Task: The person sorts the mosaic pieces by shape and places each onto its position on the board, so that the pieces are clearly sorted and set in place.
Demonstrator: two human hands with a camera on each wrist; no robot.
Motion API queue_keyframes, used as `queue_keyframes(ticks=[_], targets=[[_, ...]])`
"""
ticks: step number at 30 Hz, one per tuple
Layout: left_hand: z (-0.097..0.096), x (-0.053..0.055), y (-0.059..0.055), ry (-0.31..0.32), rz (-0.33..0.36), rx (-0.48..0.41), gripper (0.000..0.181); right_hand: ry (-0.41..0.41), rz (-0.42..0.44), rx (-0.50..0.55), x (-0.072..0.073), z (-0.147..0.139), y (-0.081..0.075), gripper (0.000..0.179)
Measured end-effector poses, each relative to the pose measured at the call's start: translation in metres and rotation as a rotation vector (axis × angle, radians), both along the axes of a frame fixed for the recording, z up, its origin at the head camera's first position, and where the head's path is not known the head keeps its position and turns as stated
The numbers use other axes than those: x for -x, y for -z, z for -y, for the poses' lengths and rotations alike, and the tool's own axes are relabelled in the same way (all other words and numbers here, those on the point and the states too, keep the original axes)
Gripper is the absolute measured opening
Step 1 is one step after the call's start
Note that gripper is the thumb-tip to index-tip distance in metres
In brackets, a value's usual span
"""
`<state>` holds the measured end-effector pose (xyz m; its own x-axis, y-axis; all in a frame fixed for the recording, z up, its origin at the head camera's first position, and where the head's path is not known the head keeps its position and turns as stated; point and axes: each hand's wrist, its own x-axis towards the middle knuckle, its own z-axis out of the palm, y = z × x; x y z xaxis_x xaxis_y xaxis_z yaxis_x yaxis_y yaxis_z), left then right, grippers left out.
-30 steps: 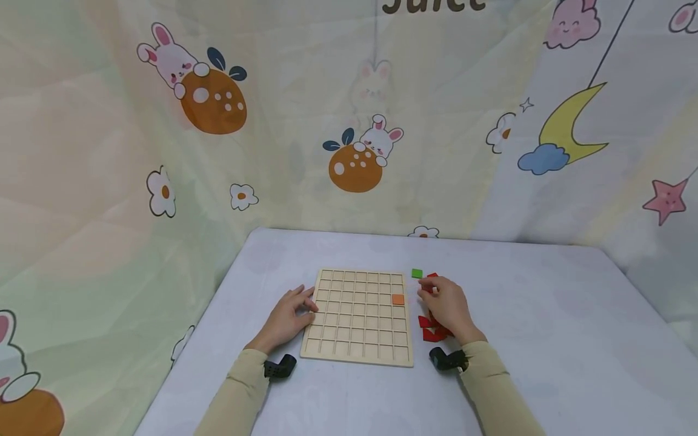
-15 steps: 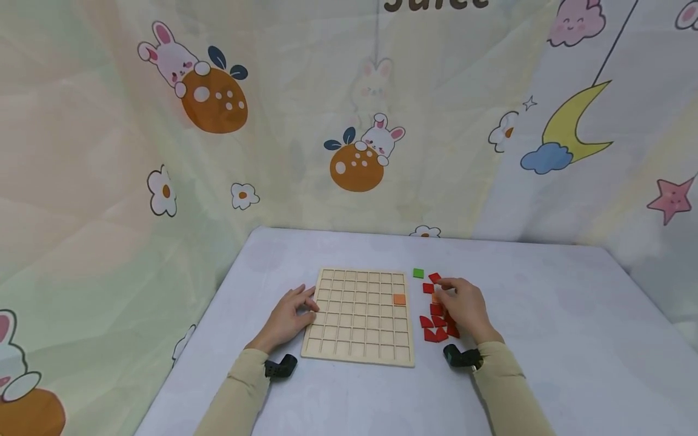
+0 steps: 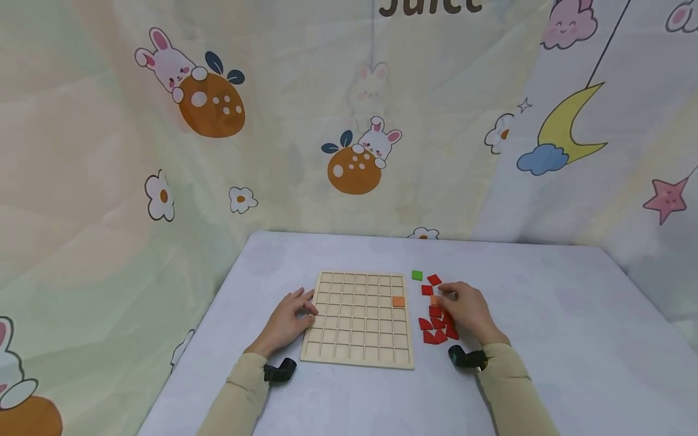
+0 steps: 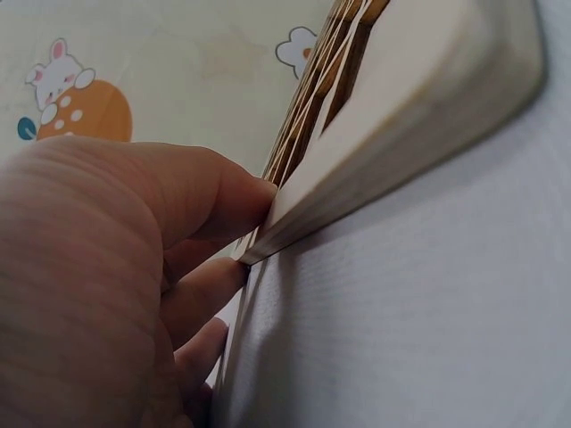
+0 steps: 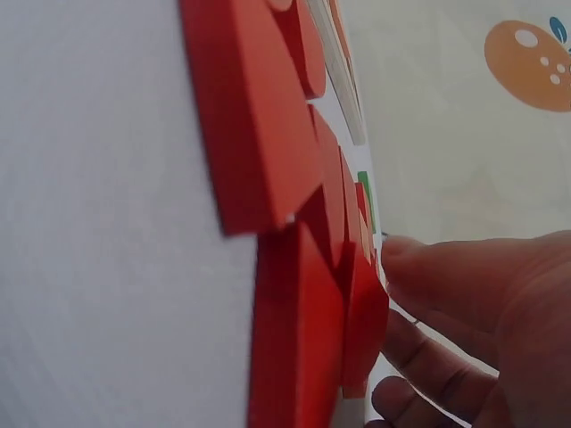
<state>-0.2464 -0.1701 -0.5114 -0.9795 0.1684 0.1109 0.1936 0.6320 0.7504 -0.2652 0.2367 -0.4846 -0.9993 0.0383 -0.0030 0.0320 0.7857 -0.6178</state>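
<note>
A square wooden grid board (image 3: 354, 351) lies on the table, with one orange tile (image 3: 398, 301) in a cell near its right side. My left hand (image 3: 286, 319) holds the board's left edge, the thumb on its top rim and fingertips against its side in the left wrist view. To the right of the board is a loose group of red pieces (image 3: 435, 311), some square and some with a curved side. My right hand (image 3: 468, 307) hovers low over this group, beside a second orange tile (image 3: 434, 300) that it partly covers. In the right wrist view, thumb and fingers stand apart, with no piece visible between them.
A green tile (image 3: 417, 275) lies by the board's far right corner. The white table (image 3: 567, 327) extends to the right and in front. A printed cloth backdrop (image 3: 283, 121) hangs behind it. Both wrists wear black cameras.
From beside the board's right edge, my right hand has moved right over the red pieces, uncovering several of them and the second orange tile. My left hand stays at the board.
</note>
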Motion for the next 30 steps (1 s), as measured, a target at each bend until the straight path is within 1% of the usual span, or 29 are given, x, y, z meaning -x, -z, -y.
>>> queue_keyframes(ticks=[6, 17, 21, 26, 30], targets=[[0.0002, -0.0007, 0.0002, 0.005, -0.005, 0.002, 0.014, -0.031, -0.028, -0.03, -0.0015, 0.0018, -0.0002, 0.04], [0.0013, -0.0032, 0.0069, 0.001, -0.007, -0.002, 0.014, -0.019, -0.022, -0.045, -0.0036, 0.0047, 0.0058, 0.035], [0.001, -0.0024, 0.0062, -0.006, -0.001, 0.005, 0.014, -0.015, -0.023, -0.046, -0.0025, 0.0049, 0.0057, 0.035], [0.0011, -0.0017, 0.0034, 0.002, -0.01, 0.011, 0.014, -0.017, -0.016, -0.048, -0.0011, 0.0046, 0.0041, 0.037], [0.0009, -0.0003, 0.0011, 0.008, -0.011, -0.002, 0.014, -0.022, -0.018, -0.044, -0.0003, 0.0052, 0.0015, 0.036]])
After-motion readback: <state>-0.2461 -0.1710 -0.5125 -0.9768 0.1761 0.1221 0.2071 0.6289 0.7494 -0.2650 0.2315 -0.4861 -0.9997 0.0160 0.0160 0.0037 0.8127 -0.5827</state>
